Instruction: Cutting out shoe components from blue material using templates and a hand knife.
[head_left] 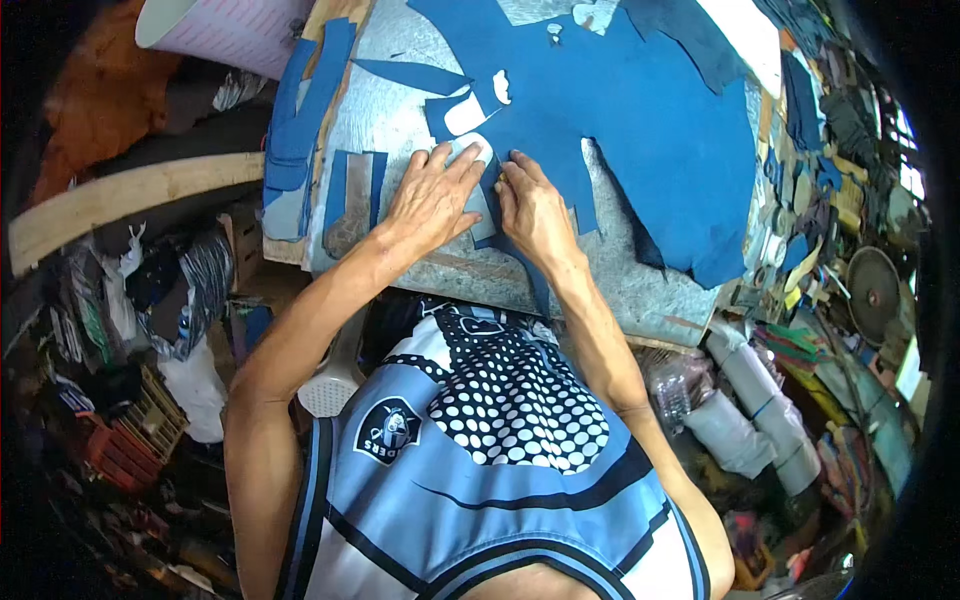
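One grey table (650, 312), its top scuffed and streaked, its wooden edge bare on the left, carries everything worked on. Over its far and right parts spreads one blue sheet (680, 150), matte and hide-like, with wavy edges and a narrow tapering gap on the near right. One pale board (140, 197), smooth and slightly bowed, reaches toward the table from the left. One white roll (225, 32), curled and marked in faint red, stands at the far left. Two bare forearms come from the near side and converge. The left hand (432, 198) lies palm down, fingers spread and extended far and rightward, thumb apart. The right hand (537, 208), just beside it, has its fingers bent and drawn together over the blue sheet; whether they pinch anything, I cannot tell. At least two long blue strips (325, 85) lie along the left edge. One leaf-shaped offcut (415, 77), pointed at its left end, lies left of the sheet. Smallest is one pale, round-ended card (486, 150), partly covered by the left fingertips.
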